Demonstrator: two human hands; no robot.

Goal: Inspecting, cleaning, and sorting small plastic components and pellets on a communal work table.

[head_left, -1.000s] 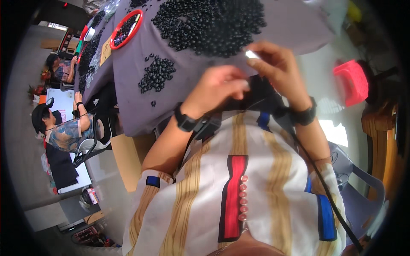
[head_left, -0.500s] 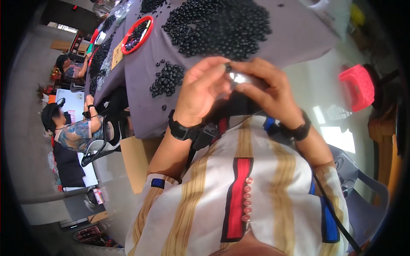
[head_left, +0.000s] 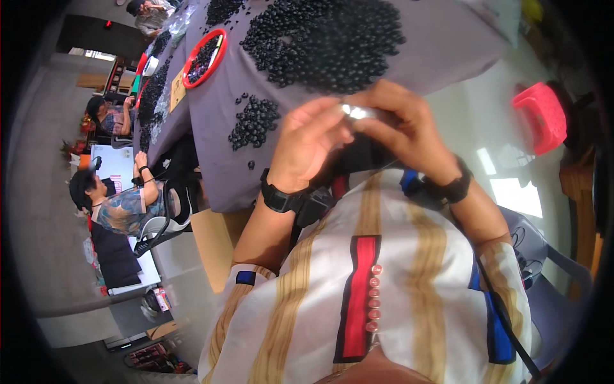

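By grey cloth — right grip pinches silvery object.

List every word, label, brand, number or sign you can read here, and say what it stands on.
None reads clearly enough to quote.
White panel: reddish lettering, turned sideways, too small and partly hidden to read whole.
Tan card: faint dark marks, too small to read.
Shiny object in the right hand: no text can be made out.

Dark beads block ahead; cloth opens rightward.
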